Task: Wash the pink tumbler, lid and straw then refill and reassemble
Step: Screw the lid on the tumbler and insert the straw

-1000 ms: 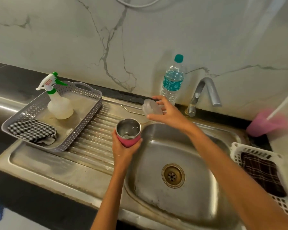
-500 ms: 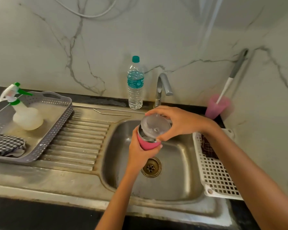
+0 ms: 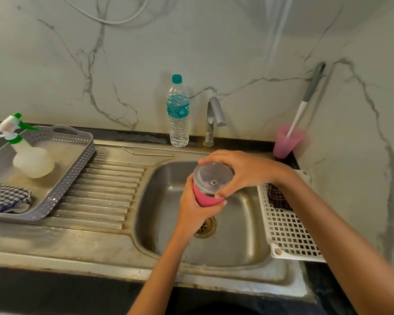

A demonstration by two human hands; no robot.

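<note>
Sink (image 3: 248, 235): steel, showing a dull, stained sheen.
Tumbler (image 3: 205, 199): pink body looking matt; metal rim gleaming.
Lid (image 3: 210, 176): translucent plastic, appearing cloudy.
Straw (image 3: 147, 153): smooth metal, shining faintly.

Over the sink (image 3: 248, 235), the left hand (image 3: 192, 209) grips the pink tumbler (image 3: 206, 197) — right hand (image 3: 243, 170) clasps its clear lid (image 3: 210, 176) on top.
</note>
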